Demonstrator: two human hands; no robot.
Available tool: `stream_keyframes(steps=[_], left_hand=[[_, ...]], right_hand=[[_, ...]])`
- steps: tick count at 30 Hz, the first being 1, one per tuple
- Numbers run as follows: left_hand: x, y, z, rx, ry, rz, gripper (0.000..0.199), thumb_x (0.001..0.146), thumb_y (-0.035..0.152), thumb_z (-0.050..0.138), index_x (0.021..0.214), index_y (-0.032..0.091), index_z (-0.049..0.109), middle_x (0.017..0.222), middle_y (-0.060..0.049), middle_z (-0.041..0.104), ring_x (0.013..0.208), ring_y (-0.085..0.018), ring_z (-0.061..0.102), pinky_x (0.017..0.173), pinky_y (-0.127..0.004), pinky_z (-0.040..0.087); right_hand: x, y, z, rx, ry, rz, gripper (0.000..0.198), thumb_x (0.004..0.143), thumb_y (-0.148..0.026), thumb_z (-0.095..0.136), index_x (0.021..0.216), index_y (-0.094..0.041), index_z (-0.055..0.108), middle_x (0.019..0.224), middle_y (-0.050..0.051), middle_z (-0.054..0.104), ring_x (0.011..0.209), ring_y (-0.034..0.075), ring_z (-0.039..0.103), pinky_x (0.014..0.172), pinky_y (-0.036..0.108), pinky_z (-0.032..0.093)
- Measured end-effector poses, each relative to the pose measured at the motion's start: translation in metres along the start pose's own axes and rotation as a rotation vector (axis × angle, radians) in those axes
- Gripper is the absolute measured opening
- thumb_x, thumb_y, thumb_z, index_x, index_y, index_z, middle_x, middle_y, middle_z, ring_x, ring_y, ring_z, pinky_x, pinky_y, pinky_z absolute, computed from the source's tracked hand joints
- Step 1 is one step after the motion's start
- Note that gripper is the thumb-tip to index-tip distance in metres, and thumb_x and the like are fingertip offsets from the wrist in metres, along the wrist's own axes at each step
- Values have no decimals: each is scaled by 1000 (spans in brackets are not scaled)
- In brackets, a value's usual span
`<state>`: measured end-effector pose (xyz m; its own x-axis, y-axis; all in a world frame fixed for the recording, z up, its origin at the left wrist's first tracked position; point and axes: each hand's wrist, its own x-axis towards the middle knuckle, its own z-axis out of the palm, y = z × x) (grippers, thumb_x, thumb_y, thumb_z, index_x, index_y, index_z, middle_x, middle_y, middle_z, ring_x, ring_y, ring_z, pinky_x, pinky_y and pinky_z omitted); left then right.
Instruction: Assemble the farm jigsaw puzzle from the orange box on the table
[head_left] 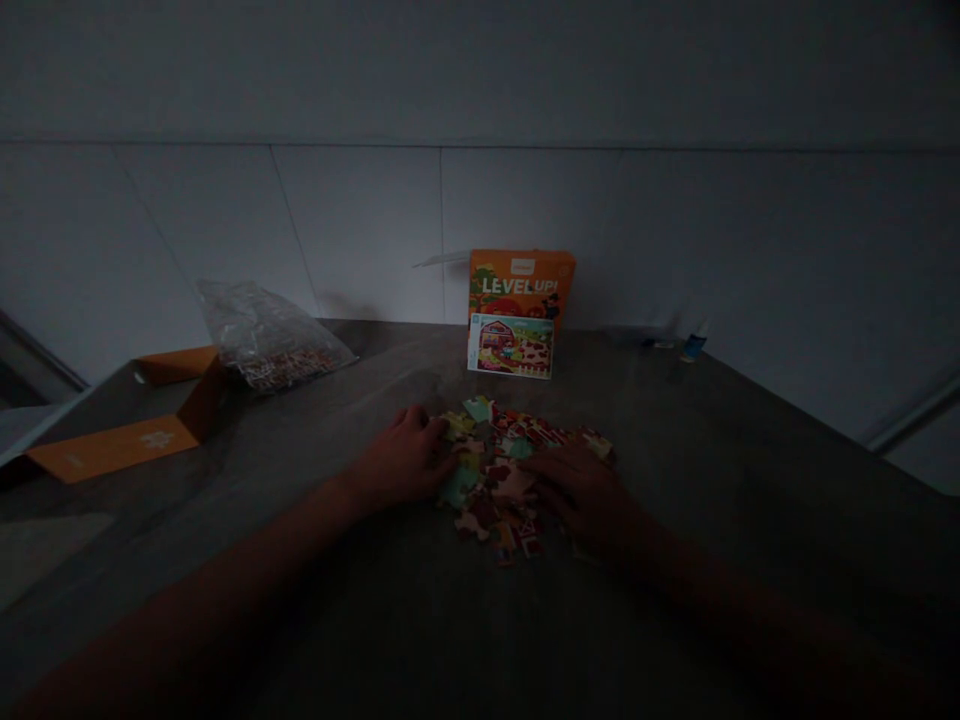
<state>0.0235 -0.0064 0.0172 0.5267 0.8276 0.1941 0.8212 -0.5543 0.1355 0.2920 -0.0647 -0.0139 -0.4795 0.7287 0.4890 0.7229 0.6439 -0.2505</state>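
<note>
A loose pile of jigsaw puzzle pieces (511,480) lies on the grey tabletop in front of me, in green, yellow, pink and red. My left hand (405,455) rests against the pile's left edge, its fingers slightly bent and apart, touching the outer pieces. From the right, my right hand (577,485) lies over the pile with fingers stretched across it; the pieces beneath are hidden. Behind the pile, a picture card (511,347) with a barn and a cow leans on an upright orange puzzle box (523,275) marked "LEVEL UP!". The scene is dim.
On the left of the table (330,600) sits an open orange box part (120,448). A clear plastic bag (274,345) with many small reddish and white bits lies beside it. Towards the back right stands a small blue-labelled bottle (694,345). A white panelled wall (360,230) closes off the back.
</note>
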Motion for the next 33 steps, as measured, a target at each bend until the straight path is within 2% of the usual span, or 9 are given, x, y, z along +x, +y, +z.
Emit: stream_keyframes(steps=[6,12,14,16,19,21,25,30,33], left_hand=[[3,-5,5,-98,-26,28,35,89,27,48,119,15,62,111,-14,54,100,-24,60,93,-38,51],[4,-13,7,-162,82,48,32,88,27,53,117,15,64,122,-14,51,109,-25,57,98,-38,49],[1,-6,2,-182,102,185,35,90,35,54,120,19,62,128,-13,49,118,-27,52,102,-42,46],[-4,6,-3,-207,38,410,46,86,39,60,129,25,56,135,-11,47,126,-29,45,107,-46,40],[-8,19,-10,-281,-112,602,51,82,25,63,132,25,52,131,-9,52,122,-27,48,106,-45,39],[-9,21,-11,-323,-157,604,47,79,16,59,126,22,54,124,-9,56,114,-25,52,101,-41,43],[-8,14,-12,-298,-163,547,34,77,16,58,111,20,59,112,-9,59,102,-24,56,92,-38,46],[-6,7,-15,-272,-167,506,25,74,10,49,91,20,63,106,-8,61,102,-24,55,94,-37,45],[-3,6,-15,-248,-105,478,22,73,8,44,78,18,63,106,-9,62,102,-24,55,95,-37,45]], right_hand=[[6,-15,-7,57,-127,-153,33,90,-34,59,122,-26,62,125,9,63,113,25,58,98,48,43],[6,-22,-15,144,-191,-290,31,96,-27,51,125,-25,60,131,8,61,122,20,55,102,39,43],[4,-22,-15,146,-176,-255,29,94,-27,54,121,-24,62,128,9,62,119,21,56,101,40,44],[1,-20,-13,129,-145,-176,30,91,-28,58,120,-22,63,125,10,63,116,23,58,99,42,45],[-2,-16,-10,112,-121,-59,40,87,-29,63,125,-19,59,125,12,62,116,25,57,98,44,46],[-3,-13,-8,111,-124,-27,38,87,-29,62,124,-20,59,125,12,62,117,25,56,99,45,45],[-2,-11,-7,89,-99,14,21,88,-27,59,108,-19,63,117,11,65,109,25,58,97,47,43],[0,-10,-8,88,-75,30,17,81,-10,56,95,-18,61,103,9,67,97,23,59,86,42,46],[1,-10,-9,70,-45,25,19,79,-8,55,93,-18,61,97,9,66,93,23,57,82,41,46]])
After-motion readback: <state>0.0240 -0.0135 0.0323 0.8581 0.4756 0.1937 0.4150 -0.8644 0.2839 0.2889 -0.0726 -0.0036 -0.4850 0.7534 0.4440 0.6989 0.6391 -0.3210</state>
